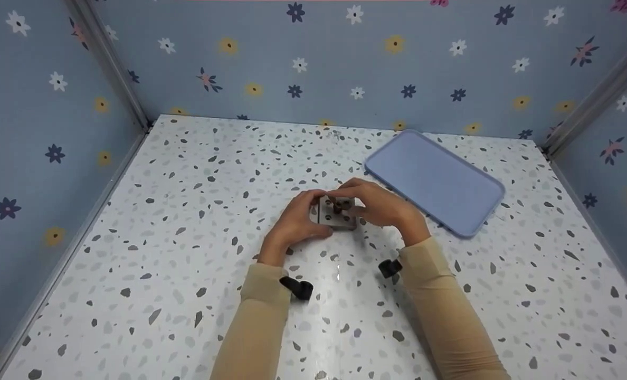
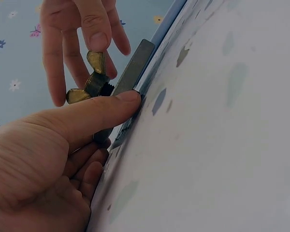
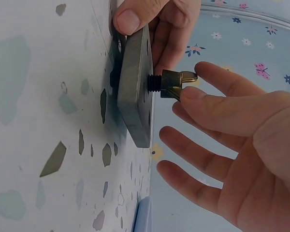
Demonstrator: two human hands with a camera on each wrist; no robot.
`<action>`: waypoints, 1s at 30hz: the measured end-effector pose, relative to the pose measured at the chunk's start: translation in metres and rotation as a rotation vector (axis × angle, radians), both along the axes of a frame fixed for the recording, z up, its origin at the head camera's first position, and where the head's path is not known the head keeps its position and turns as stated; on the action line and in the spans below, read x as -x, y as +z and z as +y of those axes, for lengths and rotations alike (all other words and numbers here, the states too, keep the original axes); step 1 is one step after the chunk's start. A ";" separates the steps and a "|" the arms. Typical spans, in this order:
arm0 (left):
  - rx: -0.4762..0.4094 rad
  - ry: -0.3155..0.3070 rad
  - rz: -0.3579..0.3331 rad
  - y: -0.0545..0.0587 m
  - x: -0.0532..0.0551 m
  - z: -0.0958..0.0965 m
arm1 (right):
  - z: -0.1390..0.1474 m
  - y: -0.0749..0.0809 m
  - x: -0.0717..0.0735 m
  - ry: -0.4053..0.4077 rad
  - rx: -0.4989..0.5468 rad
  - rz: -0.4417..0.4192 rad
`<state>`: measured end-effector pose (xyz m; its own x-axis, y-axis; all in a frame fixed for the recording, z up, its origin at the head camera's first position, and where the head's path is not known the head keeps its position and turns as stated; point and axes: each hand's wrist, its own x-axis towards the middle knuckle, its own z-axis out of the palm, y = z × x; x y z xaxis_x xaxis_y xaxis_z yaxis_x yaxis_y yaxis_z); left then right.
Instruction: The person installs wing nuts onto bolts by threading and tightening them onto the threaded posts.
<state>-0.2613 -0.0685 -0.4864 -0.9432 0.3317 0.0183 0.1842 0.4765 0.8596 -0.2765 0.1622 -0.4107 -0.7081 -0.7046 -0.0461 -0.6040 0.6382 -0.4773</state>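
A small square metal plate with several holes lies on the table, in front of the person. My left hand grips its edges, thumb along the near side and fingers at the far side. From the plate's face stands a black threaded shaft, topped by a brass-coloured wing nut with a stretch of thread showing below it. The right hand pinches the wings between thumb and index finger, its other fingers spread loosely. In the left wrist view, the right thumb lies against one wing of the nut.
To the right and behind the hands, a shallow blue-grey tray lies at an angle on the speckled white table. Flower-patterned panels enclose the table at the back and on both sides.
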 end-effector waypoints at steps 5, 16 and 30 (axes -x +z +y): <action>-0.001 0.002 -0.013 0.000 0.000 0.000 | 0.001 -0.001 0.000 -0.002 0.002 -0.002; -0.023 0.001 -0.020 0.000 0.000 0.000 | 0.001 0.002 -0.001 -0.018 -0.018 -0.007; -0.025 0.008 -0.018 0.001 0.000 0.001 | -0.001 0.001 0.001 -0.030 0.003 0.048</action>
<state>-0.2613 -0.0671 -0.4853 -0.9462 0.3233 0.0097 0.1650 0.4567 0.8742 -0.2777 0.1612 -0.4100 -0.7302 -0.6832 -0.0090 -0.6070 0.6548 -0.4504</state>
